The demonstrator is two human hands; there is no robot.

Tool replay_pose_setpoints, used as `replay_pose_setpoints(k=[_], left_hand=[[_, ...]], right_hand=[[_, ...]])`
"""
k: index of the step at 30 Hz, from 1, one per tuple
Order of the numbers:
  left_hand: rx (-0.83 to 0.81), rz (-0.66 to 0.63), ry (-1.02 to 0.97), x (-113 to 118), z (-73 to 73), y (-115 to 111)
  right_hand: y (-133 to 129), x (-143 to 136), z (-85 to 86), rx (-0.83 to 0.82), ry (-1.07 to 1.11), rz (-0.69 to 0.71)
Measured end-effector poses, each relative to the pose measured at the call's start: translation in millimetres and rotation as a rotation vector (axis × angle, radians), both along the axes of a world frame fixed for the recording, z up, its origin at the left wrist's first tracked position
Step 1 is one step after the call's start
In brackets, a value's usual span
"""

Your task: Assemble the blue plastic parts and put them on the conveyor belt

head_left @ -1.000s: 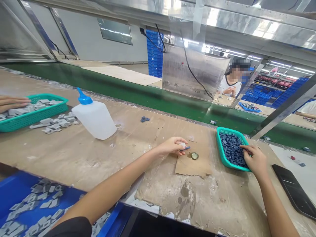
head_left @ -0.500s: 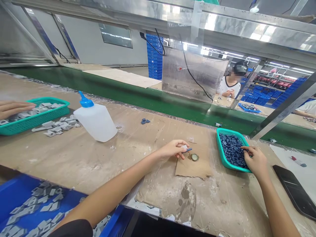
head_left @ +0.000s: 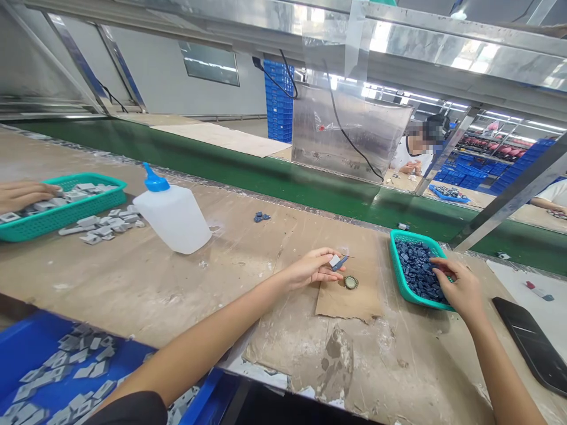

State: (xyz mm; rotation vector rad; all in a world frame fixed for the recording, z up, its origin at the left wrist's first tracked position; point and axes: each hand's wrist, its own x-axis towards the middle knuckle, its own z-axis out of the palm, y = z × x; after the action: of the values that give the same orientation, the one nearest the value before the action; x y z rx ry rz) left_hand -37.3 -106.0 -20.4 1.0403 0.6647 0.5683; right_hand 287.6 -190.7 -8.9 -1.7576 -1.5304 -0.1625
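Note:
My left hand [head_left: 316, 268] holds a small white and dark blue piece [head_left: 338, 262] between its fingers, above a brown cardboard sheet [head_left: 349, 307]. Close to its fingertips, a bottle cap [head_left: 351, 283] lies on the cardboard. At the right, my right hand [head_left: 458, 284] reaches over the edge of a green basket [head_left: 397, 273] full of dark blue pieces [head_left: 419, 265]. Its thumb and fingertips are together at the pieces; whether something is pinched there is too small to make out.
A white squeeze bottle [head_left: 175, 221] stands left of centre. Another person's hand [head_left: 26, 195] rests on a green basket [head_left: 75, 211] of white pieces. A black phone [head_left: 531, 345] lies far right. Beyond runs a green conveyor belt [head_left: 248, 174]; a blue bin [head_left: 26, 348] sits below left.
The piece in my left hand has tilted, showing more of its white face and blue part. My right hand's fingers have moved slightly up and left over the blue pieces.

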Motion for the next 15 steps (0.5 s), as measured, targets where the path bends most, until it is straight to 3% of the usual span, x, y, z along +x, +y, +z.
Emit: replay_pose_setpoints(k=[3, 5, 7, 10, 15], left_hand=[[0.031, 0.039, 0.021, 3.0, -2.4, -2.0], [0.15, 0.101, 0.088, 5.7, -5.0, -3.1], [0.303, 0.16, 0.152, 7.9, -7.7, -3.7], [0.484, 0.201, 0.229, 8.3, -9.9, -4.5], [0.758, 0.203, 0.343, 4.7, -8.1, -9.2]], right_hand=[[-2.1, -47.9, 10.8, -0.084, 0.144, 0.241], [0.3, -86.0, 13.3, -0.192, 0.141, 0.442], [6.9, -117.3, 10.4, -0.279, 0.063, 0.546], [19.1, -140.3, -1.1, -0.33, 0.038, 0.561], [26.5, -141.8, -16.3, -0.339, 0.075, 0.516]])
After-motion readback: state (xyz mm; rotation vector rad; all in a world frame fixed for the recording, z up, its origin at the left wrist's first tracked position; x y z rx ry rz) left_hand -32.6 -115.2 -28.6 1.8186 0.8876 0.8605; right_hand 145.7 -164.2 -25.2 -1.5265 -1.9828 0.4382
